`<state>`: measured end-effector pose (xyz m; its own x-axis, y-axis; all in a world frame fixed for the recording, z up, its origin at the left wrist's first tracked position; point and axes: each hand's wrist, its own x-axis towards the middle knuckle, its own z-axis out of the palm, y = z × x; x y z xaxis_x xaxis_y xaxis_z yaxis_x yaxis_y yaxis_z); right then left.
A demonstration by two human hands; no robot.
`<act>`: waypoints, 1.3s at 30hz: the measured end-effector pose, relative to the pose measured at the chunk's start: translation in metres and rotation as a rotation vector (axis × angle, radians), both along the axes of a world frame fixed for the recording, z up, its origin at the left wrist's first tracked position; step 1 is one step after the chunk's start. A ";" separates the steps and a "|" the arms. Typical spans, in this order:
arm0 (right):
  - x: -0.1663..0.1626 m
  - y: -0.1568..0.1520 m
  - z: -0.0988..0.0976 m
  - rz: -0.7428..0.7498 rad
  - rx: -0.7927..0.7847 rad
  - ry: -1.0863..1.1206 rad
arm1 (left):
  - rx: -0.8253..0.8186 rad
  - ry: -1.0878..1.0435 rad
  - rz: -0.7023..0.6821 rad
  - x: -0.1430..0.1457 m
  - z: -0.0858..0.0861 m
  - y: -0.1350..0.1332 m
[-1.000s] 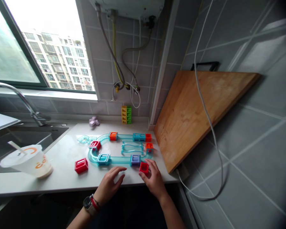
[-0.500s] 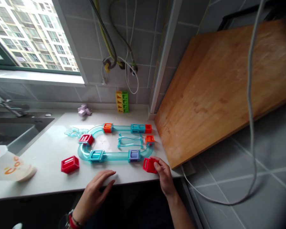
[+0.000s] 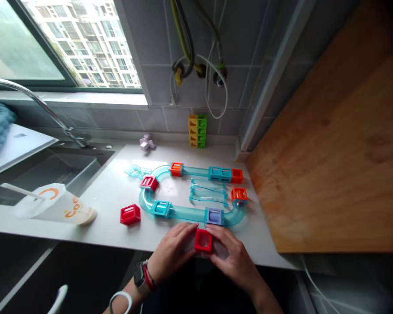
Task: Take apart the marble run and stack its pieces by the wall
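Half-curled fingers (image 3: 187, 228) against red block (image 3: 203, 240) sides

Red block (image 3: 203, 240) — teal track (image 3: 186, 213), 1 purple connector (image 3: 214, 216)

Cup (image 3: 57, 206) left of track (image 3: 190, 196), cutting board (image 3: 334, 165) right, sink (image 3: 62, 168) behind cup

We have one view only, worn on the head. It looks forward and steeply down on the track (image 3: 186, 213) from close in front. Behind the track it takes in the window (image 3: 68, 39), left the sink (image 3: 68, 168), right the board (image 3: 330, 152).
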<state>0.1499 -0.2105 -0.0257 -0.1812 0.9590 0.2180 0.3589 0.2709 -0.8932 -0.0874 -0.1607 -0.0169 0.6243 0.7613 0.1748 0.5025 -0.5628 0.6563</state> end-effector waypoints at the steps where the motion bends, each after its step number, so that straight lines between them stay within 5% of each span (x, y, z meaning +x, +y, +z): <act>1: 0.001 0.000 -0.002 0.005 -0.005 -0.009 | 0.006 0.002 0.016 -0.004 0.000 -0.001; 5: 0.006 -0.001 -0.006 0.005 -0.040 -0.021 | 0.149 -0.025 0.103 -0.040 0.019 0.005; 8: 0.005 -0.001 -0.008 -0.003 -0.041 -0.038 | 0.340 0.014 0.393 -0.085 0.039 0.023; 12: 0.002 -0.001 -0.009 -0.017 -0.053 -0.059 | 0.219 0.295 0.509 -0.144 0.044 0.045; 16: 0.001 0.000 -0.006 -0.018 -0.103 -0.067 | 0.033 0.146 0.563 -0.168 0.042 0.037; 20: -0.002 0.001 -0.001 -0.017 -0.121 -0.070 | -0.144 -0.240 0.684 -0.148 0.049 0.016; 24: -0.007 0.004 0.003 -0.031 -0.119 -0.091 | -0.313 -0.223 0.399 -0.106 0.043 0.004; 28: -0.008 0.004 0.004 -0.018 -0.092 -0.104 | -0.263 -0.012 0.168 -0.074 0.024 0.002; 33: -0.006 0.002 0.006 -0.014 -0.075 -0.047 | -0.108 0.041 0.152 -0.062 0.013 0.002; 39: 0.011 0.005 0.007 0.001 -0.372 0.476 | -0.035 0.018 0.149 -0.058 0.010 0.000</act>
<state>0.1607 -0.2057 -0.0191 -0.1466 0.9864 -0.0749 -0.1035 -0.0906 -0.9905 -0.1451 -0.1611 -0.0064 0.5071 0.8511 0.1361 0.5904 -0.4580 0.6646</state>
